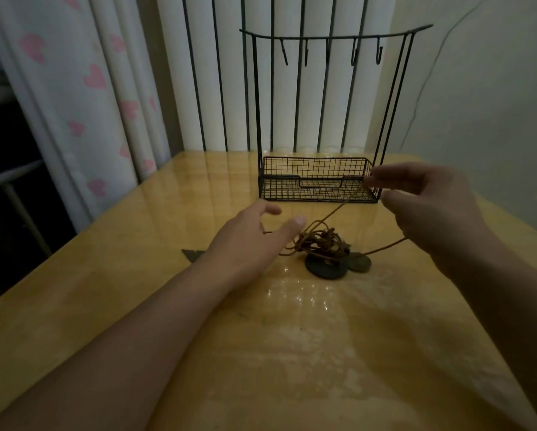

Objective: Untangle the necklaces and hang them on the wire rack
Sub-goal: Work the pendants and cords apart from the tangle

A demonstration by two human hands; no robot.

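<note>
A tangle of brown cord necklaces (321, 244) lies in the middle of the table, with a dark round pendant (326, 268) and a smaller disc (361, 263) at its front. My right hand (428, 200) is raised to the right of the heap and pinches one cord strand, which runs taut down to the tangle. My left hand (254, 237) rests on the table just left of the heap, fingers apart, thumb tip near the cords. The black wire rack (318, 178) stands behind, with a top bar of several bare hooks (354, 54) and a mesh basket at its base.
The glossy wooden table (261, 337) ends at the left near a heart-patterned curtain (83, 88). A small dark flat piece (192, 253) lies left of my left wrist. Vertical bars and a wall stand behind the rack.
</note>
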